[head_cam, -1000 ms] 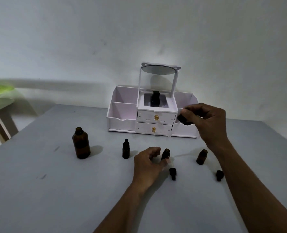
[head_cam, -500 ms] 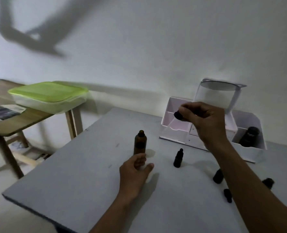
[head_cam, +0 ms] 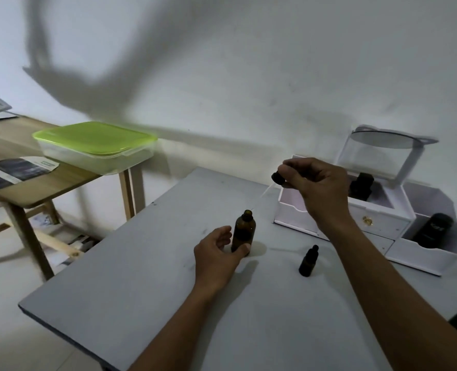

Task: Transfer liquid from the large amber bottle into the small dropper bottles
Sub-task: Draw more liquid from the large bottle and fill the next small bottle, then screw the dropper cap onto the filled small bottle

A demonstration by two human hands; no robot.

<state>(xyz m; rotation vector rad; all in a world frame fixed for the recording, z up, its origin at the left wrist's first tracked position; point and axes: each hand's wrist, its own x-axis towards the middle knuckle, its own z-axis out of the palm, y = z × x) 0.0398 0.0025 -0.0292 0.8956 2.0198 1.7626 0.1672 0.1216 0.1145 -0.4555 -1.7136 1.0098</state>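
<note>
Amber bottle (head_cam: 243, 228), base behind left hand (head_cam: 217, 257)

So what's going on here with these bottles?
A person is working at a grey table. Their left hand grips the uncapped large amber bottle near its base. Their right hand pinches a dropper by its black bulb, with the glass tube slanting down to the bottle's mouth. Whether the tip is inside is unclear. A capped small dropper bottle stands nearby, in front of a white organiser.
</note>
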